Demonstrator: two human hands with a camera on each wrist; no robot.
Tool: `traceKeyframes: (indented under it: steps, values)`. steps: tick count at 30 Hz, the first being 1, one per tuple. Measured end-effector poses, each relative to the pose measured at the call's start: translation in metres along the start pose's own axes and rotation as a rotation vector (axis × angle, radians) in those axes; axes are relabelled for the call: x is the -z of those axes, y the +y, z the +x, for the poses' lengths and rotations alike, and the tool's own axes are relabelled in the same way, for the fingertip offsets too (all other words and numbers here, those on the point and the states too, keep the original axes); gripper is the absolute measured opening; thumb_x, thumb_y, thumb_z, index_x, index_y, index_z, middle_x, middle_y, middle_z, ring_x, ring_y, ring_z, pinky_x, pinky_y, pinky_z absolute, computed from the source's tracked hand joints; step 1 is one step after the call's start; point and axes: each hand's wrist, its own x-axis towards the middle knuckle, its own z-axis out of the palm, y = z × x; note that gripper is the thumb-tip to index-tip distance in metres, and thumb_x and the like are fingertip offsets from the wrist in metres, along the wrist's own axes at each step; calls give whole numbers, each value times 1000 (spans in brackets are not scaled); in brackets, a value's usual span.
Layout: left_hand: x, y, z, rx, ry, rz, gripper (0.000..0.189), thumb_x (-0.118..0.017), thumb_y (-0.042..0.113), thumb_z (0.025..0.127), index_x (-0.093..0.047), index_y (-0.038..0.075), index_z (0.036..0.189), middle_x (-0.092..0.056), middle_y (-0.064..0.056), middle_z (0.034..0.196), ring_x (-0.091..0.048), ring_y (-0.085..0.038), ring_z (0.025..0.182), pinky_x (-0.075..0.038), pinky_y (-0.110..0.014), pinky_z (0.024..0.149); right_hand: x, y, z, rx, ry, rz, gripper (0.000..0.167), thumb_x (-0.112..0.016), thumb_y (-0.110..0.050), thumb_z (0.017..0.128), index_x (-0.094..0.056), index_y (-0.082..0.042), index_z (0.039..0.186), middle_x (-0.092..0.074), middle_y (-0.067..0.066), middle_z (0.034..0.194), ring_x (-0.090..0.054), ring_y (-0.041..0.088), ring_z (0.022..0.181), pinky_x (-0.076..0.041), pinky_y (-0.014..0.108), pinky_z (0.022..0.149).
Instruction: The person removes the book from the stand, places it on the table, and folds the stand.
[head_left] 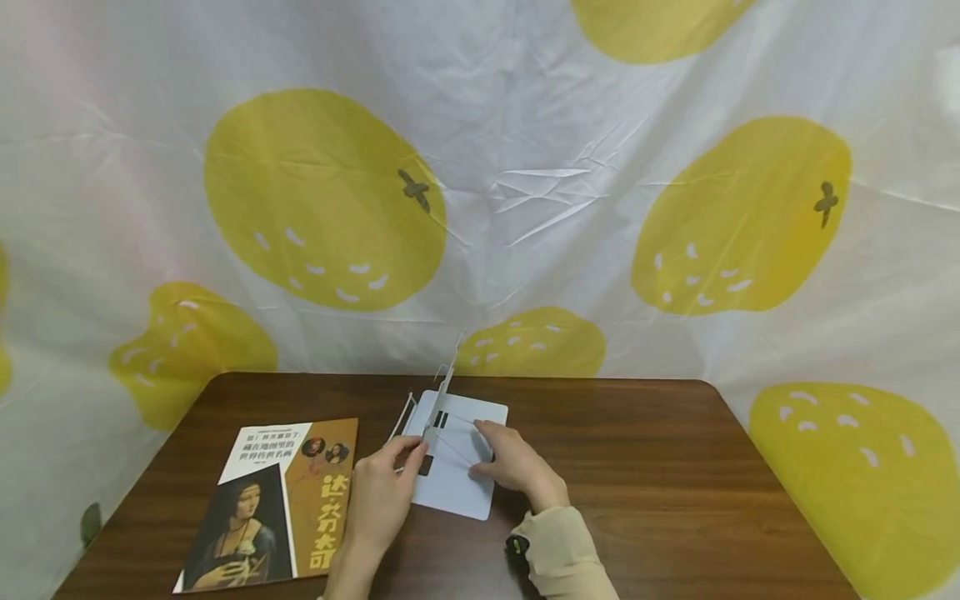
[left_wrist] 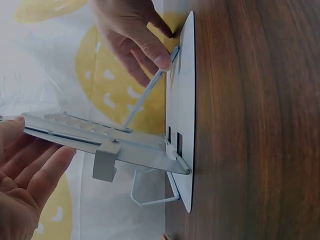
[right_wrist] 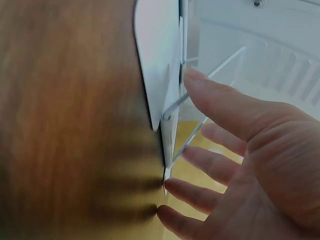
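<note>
Pass rm over table [head_left: 675,475] R of R hand [head_left: 519,462]; L blocked by L hand [head_left: 380,497], stand [head_left: 456,492] & book [head_left: 270,504].

Head view forward, downward — wrist views close, sharing the stand [head_left: 456,467]

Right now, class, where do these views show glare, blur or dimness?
Head view: shiny creases catch light on the fruit-print curtain; left wrist view: muted light, scene tipped sideways; right wrist view: wood-grain tabletop blurred, dark streaks beside the fingers, pale sheen on the stand's base plate.

Brown wood-grain table [head_left: 660,467] | illustrated book [head_left: 273,504], flat | white metal stand [head_left: 453,477], base flat, near book
</note>
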Motion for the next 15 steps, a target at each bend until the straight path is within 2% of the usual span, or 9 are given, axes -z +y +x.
traceKeyframes:
  steps: [5, 10, 15]
  values:
    - [2, -2, 0, 40, 8, -26, 10, -73, 9, 88, -73, 2, 96, -74, -9, 88, -72, -20, 77, -58, -38, 65, -2, -8, -2, -35, -22, -57, 66, -75, -22, 85, -49, 4, 139, -46, 26, 142, -41, 43, 132, -35, 55, 106]
    - [5, -3, 1, 66, 7, -51, 10, -73, 8, 89, -73, 1, 95, -74, -11, 88, -72, -21, 78, -58, -37, 65, -6, -17, 0, -100, -98, -102, 76, -68, -39, 90, -37, -2, 149, -33, 22, 153, -27, 48, 138, -29, 67, 103]
    - [6, -4, 3, 79, 8, -73, 10, -72, 8, 89, -73, 0, 95, -74, -12, 88, -72, -21, 77, -58, -35, 63, -12, -30, 3, -141, -142, -130, 81, -55, -54, 94, -28, -8, 154, -21, 19, 159, -14, 45, 144, -19, 69, 107]
